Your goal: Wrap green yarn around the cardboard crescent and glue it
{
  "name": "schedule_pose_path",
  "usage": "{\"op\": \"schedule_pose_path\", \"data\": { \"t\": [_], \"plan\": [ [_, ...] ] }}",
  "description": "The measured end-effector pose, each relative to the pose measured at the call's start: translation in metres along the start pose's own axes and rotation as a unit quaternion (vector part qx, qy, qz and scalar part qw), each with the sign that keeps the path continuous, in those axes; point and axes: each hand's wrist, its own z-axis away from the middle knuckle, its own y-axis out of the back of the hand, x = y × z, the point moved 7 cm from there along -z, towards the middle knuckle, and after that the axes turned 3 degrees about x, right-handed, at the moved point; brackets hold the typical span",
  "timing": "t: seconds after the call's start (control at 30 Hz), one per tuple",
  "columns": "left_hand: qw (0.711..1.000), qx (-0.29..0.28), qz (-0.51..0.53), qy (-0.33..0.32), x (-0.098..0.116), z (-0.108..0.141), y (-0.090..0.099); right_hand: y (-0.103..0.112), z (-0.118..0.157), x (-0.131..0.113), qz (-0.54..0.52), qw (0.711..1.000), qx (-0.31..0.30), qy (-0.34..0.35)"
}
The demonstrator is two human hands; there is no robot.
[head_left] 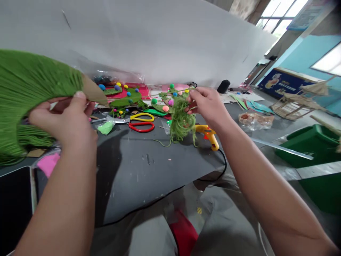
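My left hand is closed on a curved cardboard ring wrapped in green yarn. Bare brown cardboard shows at its end, just past the fingertips. Over the table, my right hand pinches a loose, tangled bundle of green yarn, whose strands hang down toward the tabletop. Behind that bundle lies a yellow hot glue gun with a black cord. Scissors with one yellow and one red handle rest between my hands.
Green pieces with colourful pom-poms lie along the white panel at the back. A tablet sits at the lower left, near pink material. Green bins stand on the right, beyond the table edge.
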Motion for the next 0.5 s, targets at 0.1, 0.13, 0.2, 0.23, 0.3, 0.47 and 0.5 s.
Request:
{"op": "schedule_pose_path", "data": {
  "t": [0.1,0.13,0.2,0.23,0.3,0.47,0.5],
  "plan": [
    [0.999,-0.045,0.03,0.0,-0.002,0.012,-0.015,-0.02,-0.003,-0.017,0.02,0.995,-0.076,0.055],
    [0.998,-0.05,0.033,0.006,-0.004,0.014,-0.018,-0.018,-0.001,-0.023,0.003,0.995,-0.05,0.085],
    [0.997,-0.074,0.029,0.015,-0.006,0.017,-0.023,-0.011,0.003,-0.029,-0.041,0.99,0.025,0.131],
    [0.996,-0.084,0.026,0.017,-0.007,0.018,-0.025,-0.01,0.005,-0.029,-0.05,0.988,0.043,0.143],
    [0.995,-0.097,0.024,0.021,-0.008,0.02,-0.027,-0.01,0.002,-0.025,-0.054,0.987,0.058,0.141],
    [0.991,-0.119,0.048,0.034,-0.009,0.026,-0.031,0.009,-0.019,-0.027,-0.152,0.977,0.114,0.097],
    [0.99,-0.128,0.051,0.035,-0.009,0.028,-0.033,0.013,-0.022,-0.033,-0.181,0.973,0.11,0.094]
  ]
}}
